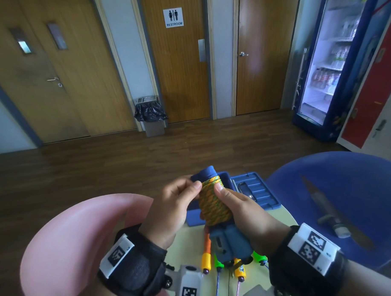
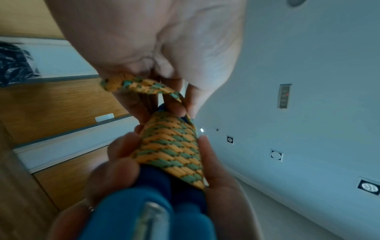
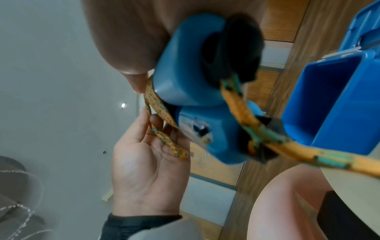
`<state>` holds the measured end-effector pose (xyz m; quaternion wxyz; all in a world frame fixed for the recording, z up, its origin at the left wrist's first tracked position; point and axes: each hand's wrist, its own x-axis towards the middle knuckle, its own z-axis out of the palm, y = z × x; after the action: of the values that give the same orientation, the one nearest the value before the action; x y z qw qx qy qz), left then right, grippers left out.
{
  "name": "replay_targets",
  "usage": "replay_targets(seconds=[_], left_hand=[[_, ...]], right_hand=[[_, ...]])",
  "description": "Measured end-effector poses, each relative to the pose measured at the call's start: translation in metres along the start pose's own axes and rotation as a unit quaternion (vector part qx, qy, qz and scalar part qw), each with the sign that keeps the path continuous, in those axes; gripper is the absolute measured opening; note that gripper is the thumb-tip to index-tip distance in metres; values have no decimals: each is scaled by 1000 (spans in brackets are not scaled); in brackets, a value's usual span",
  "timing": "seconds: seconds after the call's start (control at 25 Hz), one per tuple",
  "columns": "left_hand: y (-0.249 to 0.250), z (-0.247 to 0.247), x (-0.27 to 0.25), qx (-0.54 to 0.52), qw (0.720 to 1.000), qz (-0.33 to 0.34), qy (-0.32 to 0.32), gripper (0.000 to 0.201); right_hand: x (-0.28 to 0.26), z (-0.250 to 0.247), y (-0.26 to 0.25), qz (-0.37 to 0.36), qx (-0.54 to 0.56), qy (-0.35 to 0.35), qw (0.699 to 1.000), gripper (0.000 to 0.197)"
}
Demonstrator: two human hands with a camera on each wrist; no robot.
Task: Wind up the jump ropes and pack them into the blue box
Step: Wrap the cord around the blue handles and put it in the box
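Right hand (image 1: 243,210) grips the wound jump rope (image 1: 212,204) while left hand (image 1: 176,204) pinches its loose end

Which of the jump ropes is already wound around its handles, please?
The orange-and-green rope with blue handles, held up in both hands; the others, with orange and green handles, lie unwound on the table.

The hands (image 1: 214,204) hide part of the blue box (image 1: 253,190), seemingly empty.

Open blue box (image 1: 225,180) just beyond both hands, its cavity unobstructed; loose rope handles (image 1: 206,256) on the table nearer in.
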<state>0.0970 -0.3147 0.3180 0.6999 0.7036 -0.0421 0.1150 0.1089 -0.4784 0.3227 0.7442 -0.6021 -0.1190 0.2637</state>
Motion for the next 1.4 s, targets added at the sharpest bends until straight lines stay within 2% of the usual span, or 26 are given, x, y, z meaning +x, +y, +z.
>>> replay_targets(seconds=[0.2, 0.4, 0.52, 0.68, 0.84, 0.92, 1.04, 1.16, 1.4], left_hand=[[-2, -3, 3, 28, 998, 52, 15, 38], [-5, -5, -1, 35, 999, 37, 12, 42], [-6, -4, -5, 100, 994, 46, 27, 45], [-8, 6, -11, 199, 975, 65, 69, 45], [-5, 11, -12, 252, 960, 87, 86, 36], [-3, 11, -11, 197, 977, 38, 75, 32], [0, 8, -9, 51, 994, -92, 32, 34], [6, 4, -9, -42, 981, -191, 4, 30], [14, -9, -9, -91, 951, -292, -34, 19]], right_hand=[[0, -7, -1, 57, 74, -54, 994, 66], [1, -10, -1, 68, 69, -71, 993, 65], [2, -7, -4, 71, 51, -40, 995, 53], [9, 1, -5, 55, -38, 59, 996, 29], [8, 5, -2, -18, -124, 114, 985, 34], [8, 2, -4, -37, -117, 130, 984, 33], [10, -6, -7, -52, -139, 144, 978, 36], [8, -12, -8, -68, -253, 147, 954, 37], [7, -15, -10, -97, -411, 154, 893, 37]])
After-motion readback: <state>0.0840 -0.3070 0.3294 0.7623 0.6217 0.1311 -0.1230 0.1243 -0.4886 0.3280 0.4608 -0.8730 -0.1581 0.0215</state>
